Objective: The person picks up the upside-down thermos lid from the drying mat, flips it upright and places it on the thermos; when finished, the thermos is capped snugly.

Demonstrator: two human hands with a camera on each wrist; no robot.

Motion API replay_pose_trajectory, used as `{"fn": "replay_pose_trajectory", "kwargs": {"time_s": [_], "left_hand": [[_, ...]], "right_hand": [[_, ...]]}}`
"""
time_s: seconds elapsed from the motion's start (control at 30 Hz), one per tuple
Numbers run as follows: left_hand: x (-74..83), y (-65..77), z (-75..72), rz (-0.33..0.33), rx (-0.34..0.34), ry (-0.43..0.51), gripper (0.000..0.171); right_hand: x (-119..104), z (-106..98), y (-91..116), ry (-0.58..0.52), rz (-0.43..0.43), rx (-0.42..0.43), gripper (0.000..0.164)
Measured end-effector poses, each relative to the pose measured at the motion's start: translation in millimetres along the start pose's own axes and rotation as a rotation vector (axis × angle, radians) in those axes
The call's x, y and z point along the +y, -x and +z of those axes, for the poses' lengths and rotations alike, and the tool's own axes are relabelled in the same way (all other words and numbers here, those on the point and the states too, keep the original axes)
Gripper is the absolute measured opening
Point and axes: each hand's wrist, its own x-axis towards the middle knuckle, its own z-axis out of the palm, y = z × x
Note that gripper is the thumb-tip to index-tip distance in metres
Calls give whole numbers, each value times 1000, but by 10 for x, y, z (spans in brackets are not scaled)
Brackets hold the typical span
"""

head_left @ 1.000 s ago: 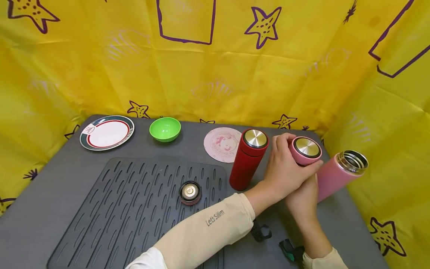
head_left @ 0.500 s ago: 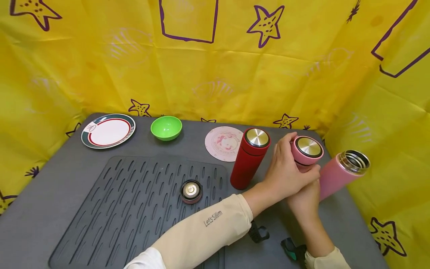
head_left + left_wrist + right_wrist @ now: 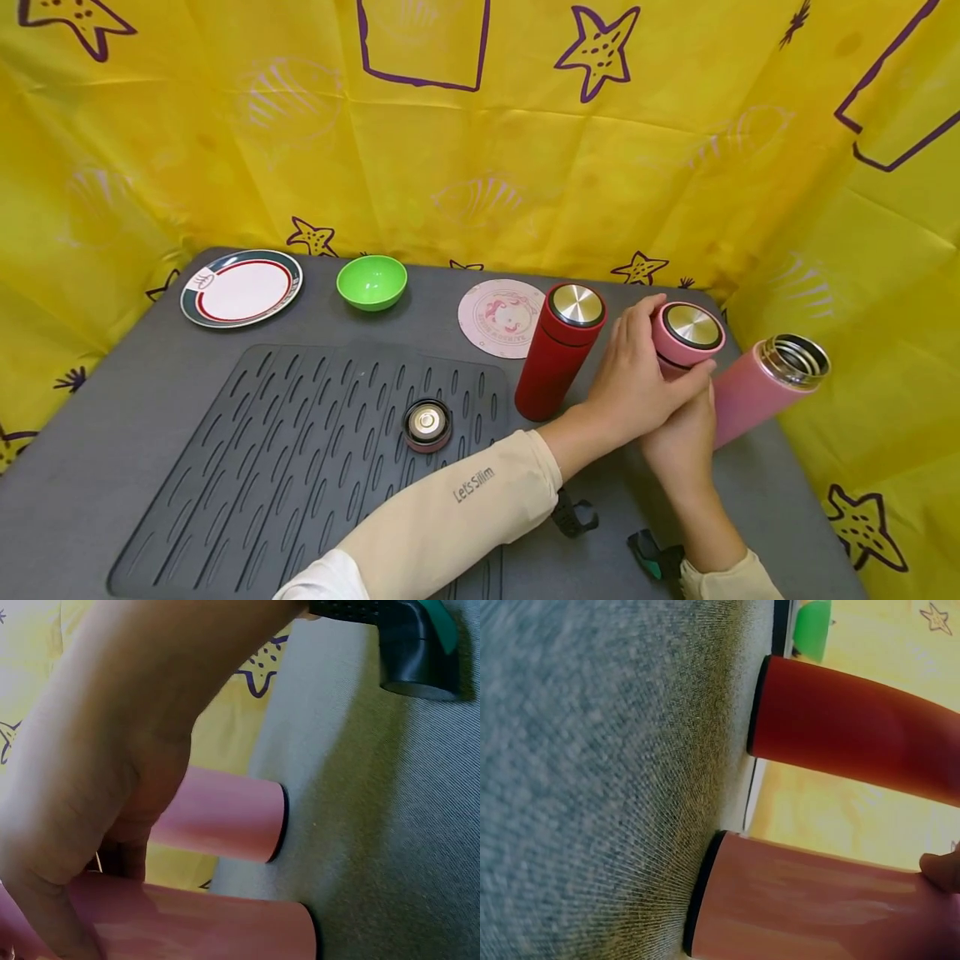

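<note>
Both hands hold an upright pink thermos (image 3: 693,325) with a round silver-topped cap, at the right of the head view. My left hand (image 3: 626,383) grips it near the cap, fingers at the far side and thumb across the front. Lower down, my right hand (image 3: 681,442) wraps the body, partly hidden behind the left. In the left wrist view the held thermos's base (image 3: 225,926) stands at the table. Just right of the hands is a second pink thermos (image 3: 753,396), uncapped, its steel mouth showing. A red capped thermos (image 3: 557,362) stands to the left.
An upturned loose cap (image 3: 427,423) lies on the grey ridged mat (image 3: 300,467). Along the back are a white plate with a dark rim (image 3: 243,287), a green bowl (image 3: 372,283) and a round pink mat (image 3: 491,321). Yellow cloth (image 3: 465,167) hangs behind the table.
My left thumb has shifted slightly at the cap's lower edge, and the dark seam below the cap now shows. The view has shifted a little; the other things stay put.
</note>
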Motion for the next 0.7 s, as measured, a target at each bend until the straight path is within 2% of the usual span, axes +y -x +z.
{"fn": "replay_pose_trajectory", "kwargs": {"time_s": [0.1,0.2,0.3,0.37,0.57,0.7], "left_hand": [[-11,18,-5,-8,-29,10,80],[-9,14,-9,-18,-40,59,86],[8,-13,-8,-17,-30,81,97],[29,-33,-8,-9,-8,62,101],[37,-20,-1,8,54,-15,84],[34,-5,16,14,49,11,81]], "right_hand": [[4,10,-2,-27,-25,14,46],[6,10,-3,-49,-37,14,41],[6,7,4,-40,-34,2,29],[6,5,3,-17,-22,-11,22],[-7,21,20,2,25,-18,54],[-4,4,-3,-24,3,-2,49]]}}
